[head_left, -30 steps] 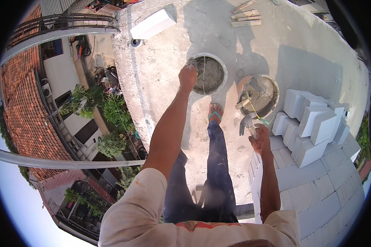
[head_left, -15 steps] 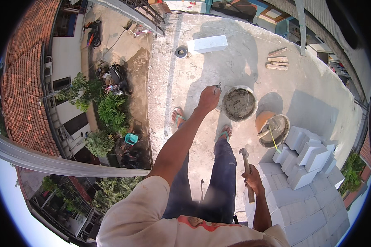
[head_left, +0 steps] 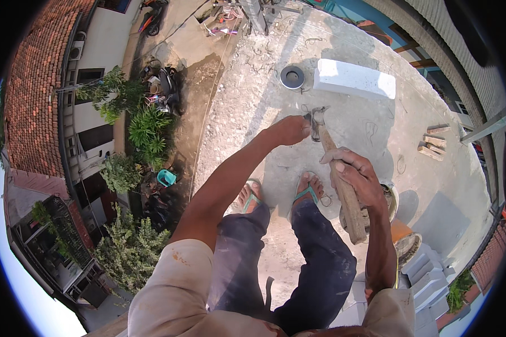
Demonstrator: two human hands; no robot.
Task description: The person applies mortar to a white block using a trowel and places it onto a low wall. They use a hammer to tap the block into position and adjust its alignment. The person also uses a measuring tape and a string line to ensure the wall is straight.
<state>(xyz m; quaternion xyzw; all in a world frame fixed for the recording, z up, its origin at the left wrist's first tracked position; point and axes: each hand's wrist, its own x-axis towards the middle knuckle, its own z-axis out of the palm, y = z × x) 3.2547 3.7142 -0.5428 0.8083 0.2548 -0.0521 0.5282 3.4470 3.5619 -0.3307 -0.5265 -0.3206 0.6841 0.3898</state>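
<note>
My right hand (head_left: 358, 177) is wrapped round the wooden handle of a hammer (head_left: 349, 213), whose metal head points away from me. My left hand (head_left: 291, 130) is closed on a small dark metal piece (head_left: 315, 130), right beside the hammer head; its exact kind is hard to make out. Whether the hammer head touches it I cannot tell. Behind my right forearm, a round tub of grey mortar (head_left: 392, 205) is partly hidden. Beyond my hands lie a long white block (head_left: 354, 78) and a round dark container (head_left: 292, 77) on the concrete.
Sandalled feet (head_left: 307, 188) stand on the concrete slab. Its rough left edge (head_left: 211, 135) drops to a lower yard with plants and motorbikes. An orange bucket (head_left: 402, 233) and stacked pale blocks (head_left: 427, 281) are at the lower right. Short wooden pieces (head_left: 433, 143) lie farther right.
My right hand has brought the hammer up and leftward, from beside my leg to my left hand. The view has swung, shifting the tub and block rightward. My left hand still grips the metal piece.
</note>
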